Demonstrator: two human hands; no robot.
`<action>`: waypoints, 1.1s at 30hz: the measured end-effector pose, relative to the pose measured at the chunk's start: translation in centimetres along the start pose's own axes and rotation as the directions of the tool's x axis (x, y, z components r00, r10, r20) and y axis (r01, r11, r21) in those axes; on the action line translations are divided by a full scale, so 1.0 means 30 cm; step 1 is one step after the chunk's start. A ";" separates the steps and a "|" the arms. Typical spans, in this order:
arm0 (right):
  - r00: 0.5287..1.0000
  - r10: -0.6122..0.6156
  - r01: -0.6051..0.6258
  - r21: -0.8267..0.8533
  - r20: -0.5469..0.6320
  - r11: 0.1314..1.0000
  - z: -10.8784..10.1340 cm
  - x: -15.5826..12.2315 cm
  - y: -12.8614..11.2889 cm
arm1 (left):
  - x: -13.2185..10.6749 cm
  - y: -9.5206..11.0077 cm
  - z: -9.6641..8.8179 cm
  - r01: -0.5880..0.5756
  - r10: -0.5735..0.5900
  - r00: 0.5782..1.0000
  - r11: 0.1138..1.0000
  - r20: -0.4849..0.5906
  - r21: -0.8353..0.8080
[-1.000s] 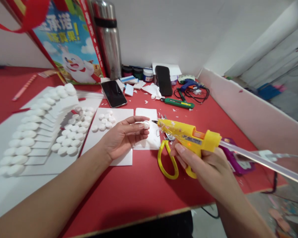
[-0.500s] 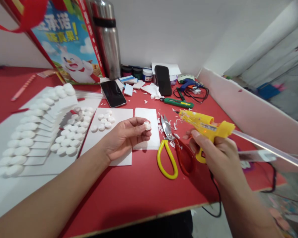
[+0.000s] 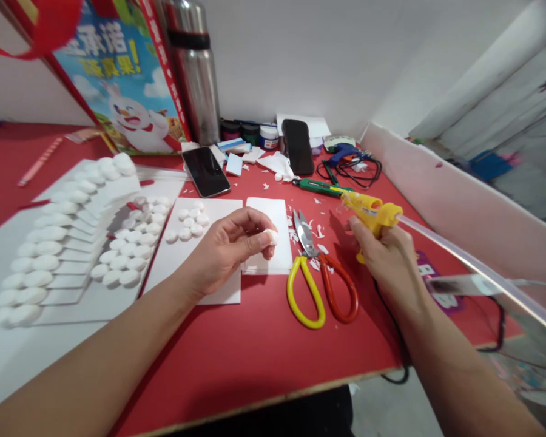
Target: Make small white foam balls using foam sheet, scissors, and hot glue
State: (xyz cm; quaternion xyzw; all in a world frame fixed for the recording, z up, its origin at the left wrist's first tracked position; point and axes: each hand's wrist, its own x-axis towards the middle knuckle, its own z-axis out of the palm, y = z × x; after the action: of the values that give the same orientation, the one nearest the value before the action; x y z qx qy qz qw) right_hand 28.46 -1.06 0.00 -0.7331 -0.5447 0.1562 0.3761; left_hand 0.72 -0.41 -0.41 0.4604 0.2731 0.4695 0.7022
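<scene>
Between thumb and fingers, my left hand (image 3: 234, 246) pinches a small white rounded piece (image 3: 271, 237), above a stack of white paper (image 3: 273, 261). My right hand (image 3: 386, 255) is wrapped round the handle of a yellow glue gun (image 3: 368, 212), with a long clear glue stick (image 3: 473, 267) jutting from its back. The gun's nozzle points up and left, away from the white piece. Between the hands lie open scissors (image 3: 307, 243) with one yellow and one red handle. Several white rounded pieces (image 3: 195, 221) sit on a white board (image 3: 218, 285) left of my left hand.
More white discs (image 3: 127, 249) and a stepped white card piece with ovals (image 3: 68, 243) fill the left side. At the back stand a steel flask (image 3: 193, 79) and a printed bag (image 3: 127, 91). Two phones (image 3: 205, 172), a green cutter (image 3: 318, 187) and white scraps lie behind the scissors.
My right hand has swung the glue gun away from my left hand, turning its nozzle further back. My left hand has rolled slightly, still pinching the white piece.
</scene>
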 end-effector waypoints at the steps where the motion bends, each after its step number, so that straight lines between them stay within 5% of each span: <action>1: 1.000 -0.008 0.007 -0.027 -0.007 1.000 0.004 0.004 0.009 | 0.000 0.000 0.000 -0.006 0.006 1.000 1.000 0.005 0.002; 8: 0.998 -0.048 0.052 -0.066 0.047 0.996 0.011 0.016 0.060 | -0.003 0.005 -0.001 -0.014 0.014 1.000 1.000 -0.008 -0.020; 21: 0.988 -0.086 0.121 -0.306 0.127 0.944 -0.024 0.009 0.038 | -0.004 0.001 -0.008 -0.071 0.071 0.997 0.997 0.013 0.026; 33: 0.968 -0.235 0.247 -0.452 0.084 0.857 -0.103 -0.183 0.036 | 0.002 0.000 -0.005 -0.096 0.096 0.995 0.995 0.012 -0.027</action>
State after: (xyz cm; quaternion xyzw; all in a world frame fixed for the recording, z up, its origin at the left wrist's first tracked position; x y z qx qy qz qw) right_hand 29.20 -7.40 0.31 -0.7250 -0.6584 -0.0157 0.2016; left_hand 0.63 -0.28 -0.47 0.4669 0.2399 0.5032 0.6864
